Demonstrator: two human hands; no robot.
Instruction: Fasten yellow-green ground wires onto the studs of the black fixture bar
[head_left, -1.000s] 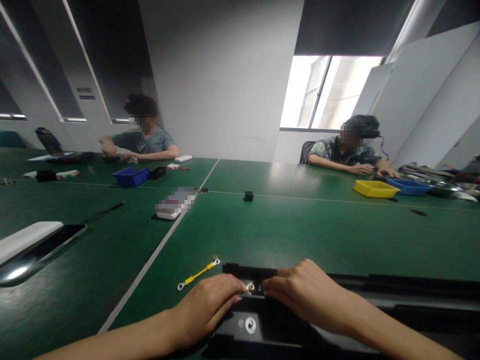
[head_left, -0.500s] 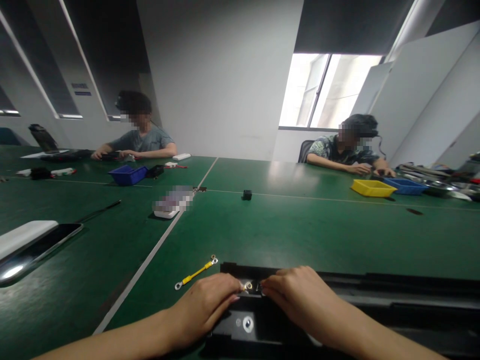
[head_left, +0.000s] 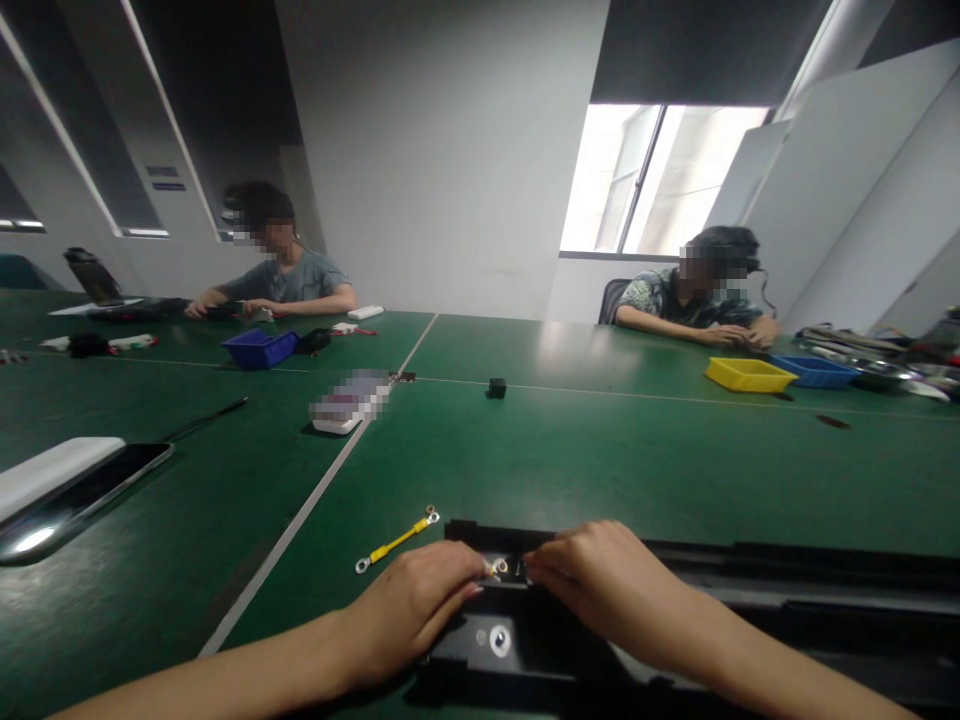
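Note:
A long black metal channel (head_left: 465, 650) lies in front of me along the table's near edge. My left hand (head_left: 424, 595) is closed in a pinch at its left end, on what looks like a metal ring terminal (head_left: 501, 567), mostly covered by the fingers. Just to the right, my right hand (head_left: 600, 580) has its fingertips pressed together inside the channel; what they hold is hidden. A short yellow wire (head_left: 393, 543) with a ring terminal at each end rests on the table beyond my left hand. By its far end sits a small brass-coloured nut (head_left: 430, 510).
On the green table (head_left: 637, 460) are a phone (head_left: 97, 495), a white device (head_left: 349, 405), a small black cube (head_left: 496, 388), a blue bin (head_left: 260, 348) and a yellow bin (head_left: 750, 375). Two people (head_left: 281, 275) (head_left: 690, 300) sit across, hands on the table.
The whole view has shifted slightly. Both my hands keep their pinches at the same place on the channel. The person at the right has drawn their hands closer together.

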